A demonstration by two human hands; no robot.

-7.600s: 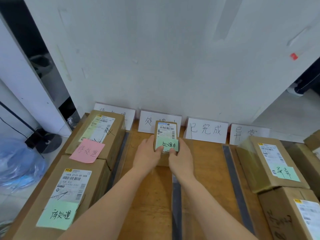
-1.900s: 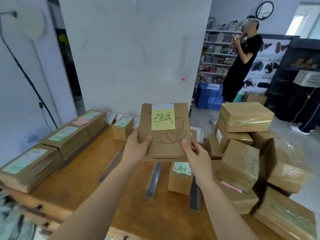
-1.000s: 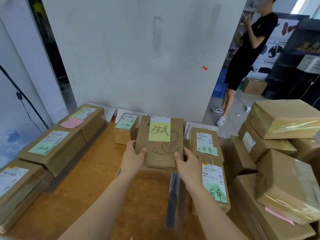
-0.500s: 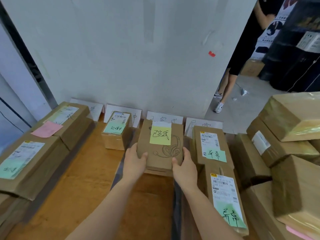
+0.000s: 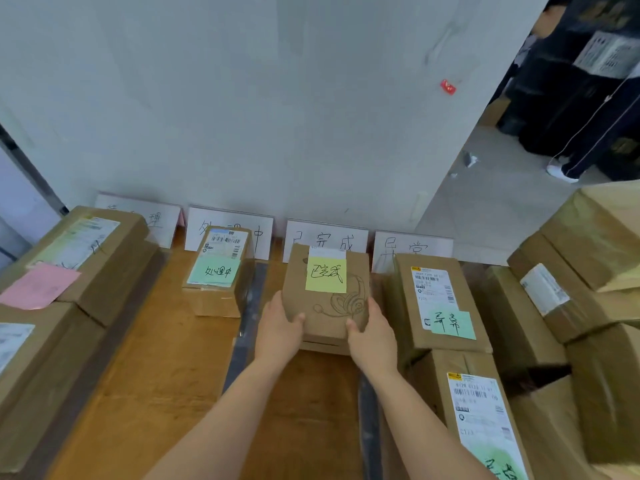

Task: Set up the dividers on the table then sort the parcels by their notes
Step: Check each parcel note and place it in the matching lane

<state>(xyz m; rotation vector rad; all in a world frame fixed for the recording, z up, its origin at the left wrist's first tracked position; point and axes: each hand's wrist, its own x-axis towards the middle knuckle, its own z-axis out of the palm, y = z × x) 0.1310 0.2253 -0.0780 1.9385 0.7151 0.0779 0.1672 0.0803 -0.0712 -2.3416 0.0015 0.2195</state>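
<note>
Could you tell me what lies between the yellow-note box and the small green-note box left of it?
In the head view, a dark divider strip lies between the small green-note box and the yellow-note box.

Both my bare forearms reach forward and draw together toward the middle. My left hand (image 5: 277, 332) grips the near left corner of the box (image 5: 313, 304), thumb on top, fingers hidden beneath. My right hand (image 5: 374, 337) grips the near right corner the same way. Wrists look straight, hands about level.
</note>
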